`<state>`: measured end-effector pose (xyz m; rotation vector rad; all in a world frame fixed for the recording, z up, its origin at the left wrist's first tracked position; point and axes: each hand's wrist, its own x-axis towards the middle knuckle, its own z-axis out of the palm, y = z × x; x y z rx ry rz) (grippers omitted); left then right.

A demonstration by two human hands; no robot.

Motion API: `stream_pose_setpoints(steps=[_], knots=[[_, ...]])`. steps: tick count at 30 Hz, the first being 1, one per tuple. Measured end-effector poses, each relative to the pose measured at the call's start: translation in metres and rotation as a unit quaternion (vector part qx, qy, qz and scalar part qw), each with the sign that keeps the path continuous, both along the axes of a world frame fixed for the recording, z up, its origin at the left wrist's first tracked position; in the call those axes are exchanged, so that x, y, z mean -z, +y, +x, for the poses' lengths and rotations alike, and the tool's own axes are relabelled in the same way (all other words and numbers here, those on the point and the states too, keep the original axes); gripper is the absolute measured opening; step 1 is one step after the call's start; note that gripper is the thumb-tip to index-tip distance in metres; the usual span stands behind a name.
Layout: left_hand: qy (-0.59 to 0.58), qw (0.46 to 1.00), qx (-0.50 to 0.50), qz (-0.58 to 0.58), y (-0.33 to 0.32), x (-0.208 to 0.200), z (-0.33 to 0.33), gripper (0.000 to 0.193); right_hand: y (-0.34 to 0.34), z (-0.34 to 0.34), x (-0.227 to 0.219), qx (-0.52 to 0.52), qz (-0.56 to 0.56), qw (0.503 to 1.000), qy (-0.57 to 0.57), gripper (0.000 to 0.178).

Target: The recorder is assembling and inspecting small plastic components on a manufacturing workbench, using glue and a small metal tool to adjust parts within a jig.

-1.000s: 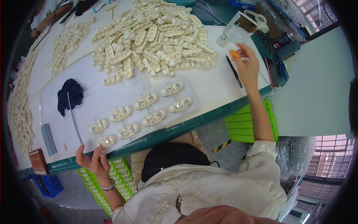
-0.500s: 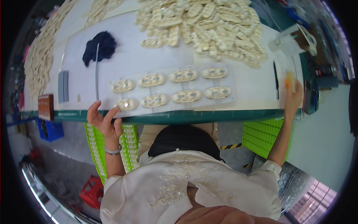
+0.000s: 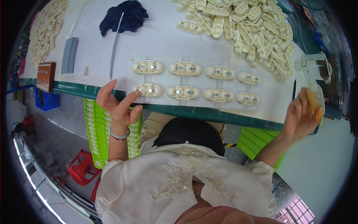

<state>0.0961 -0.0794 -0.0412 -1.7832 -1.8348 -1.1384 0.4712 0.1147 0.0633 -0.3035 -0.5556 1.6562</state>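
Two rows of cream oval plastic shells point(image 3: 218, 95) with small shiny round inserts lie on a pale flat jig point(image 3: 231, 105) near the table's front edge. My left hand point(image 3: 120, 108) is at the jig's near left corner, fingers spread. Its index fingertip touches the left end of the nearest left shell point(image 3: 148, 90). Off to the right, my right hand point(image 3: 299, 115) closes around a translucent yellowish bottle with an orange part point(image 3: 315, 100). Motion blurs the bottle, so its details are unclear.
A big pile of cream shells point(image 3: 250, 33) lies at the back right, another pile point(image 3: 46, 31) far left. A dark blue cloth point(image 3: 125, 16), grey rod point(image 3: 116, 46), grey block point(image 3: 69, 55), brown block point(image 3: 46, 76) and white cup point(image 3: 311, 65) surround the jig. Green trays point(image 3: 95, 130) stand below.
The view has shifted, bringing the jig closer. My right hand has turned, and the bottle is now tilted beside the cup. My left index finger stays at the same shell.
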Motion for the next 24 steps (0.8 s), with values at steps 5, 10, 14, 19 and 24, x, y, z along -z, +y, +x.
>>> stream_pose_setpoints(steps=[5,10,14,19,24], knots=[[0.040,0.999,0.010,-0.001,-0.002,-0.004,-0.002,0.040,0.022,-0.047,-0.010,-0.048,-0.039,0.998,0.006,0.050],[0.020,1.000,0.006,0.002,-0.007,-0.005,-0.001,0.033,0.024,-0.075,0.001,-0.086,-0.010,0.991,-0.103,0.066],[0.038,0.999,0.004,-0.007,-0.001,-0.005,-0.003,0.031,0.004,-0.105,0.003,-0.075,0.046,0.947,-0.309,0.071],[0.026,0.998,0.028,0.051,0.007,-0.009,-0.001,0.030,-0.021,-0.161,0.001,-0.035,0.422,0.734,-0.531,0.059],[-0.011,0.995,0.016,0.099,0.011,-0.001,0.002,0.032,-0.038,-0.202,-0.002,-0.024,0.487,0.672,-0.557,0.053]])
